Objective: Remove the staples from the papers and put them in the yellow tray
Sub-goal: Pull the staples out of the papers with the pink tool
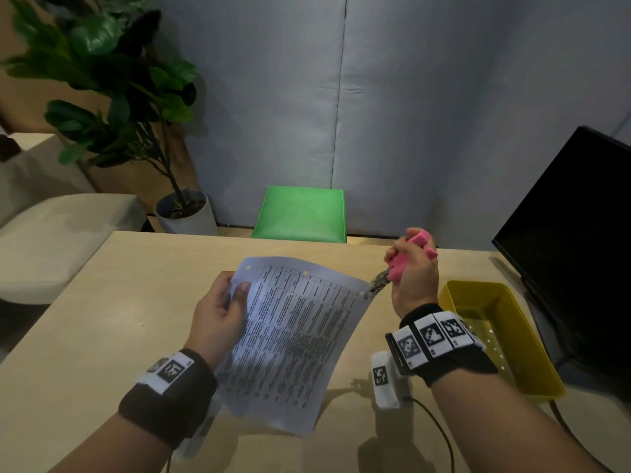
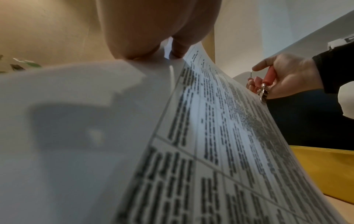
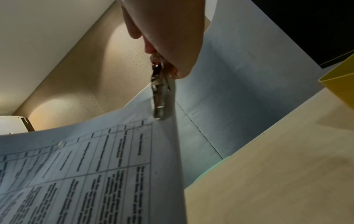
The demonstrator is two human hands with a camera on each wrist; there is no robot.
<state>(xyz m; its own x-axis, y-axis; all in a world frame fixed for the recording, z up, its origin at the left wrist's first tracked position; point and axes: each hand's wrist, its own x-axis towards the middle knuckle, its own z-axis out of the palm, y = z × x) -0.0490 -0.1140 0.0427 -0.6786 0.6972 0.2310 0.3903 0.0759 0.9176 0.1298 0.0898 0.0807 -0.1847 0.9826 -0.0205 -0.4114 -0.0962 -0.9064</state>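
My left hand (image 1: 225, 302) grips the left edge of a printed stack of papers (image 1: 293, 336), thumb on top, holding it tilted above the table. The same papers (image 2: 220, 136) fill the left wrist view and the papers (image 3: 95, 174) show from below in the right wrist view. My right hand (image 1: 413, 268) grips a pink staple remover (image 1: 406, 257) whose metal tip sits at the papers' top right corner (image 1: 370, 291). The staple itself is too small to make out. The yellow tray (image 1: 532, 373) stands to the right of my right wrist.
A black monitor (image 1: 580, 233) stands at the right behind the tray. A green chair (image 1: 302, 213) sits beyond the far edge of the wooden table (image 1: 136, 319). A potted plant (image 1: 184, 209) and a beige seat (image 1: 51, 240) are at the left.
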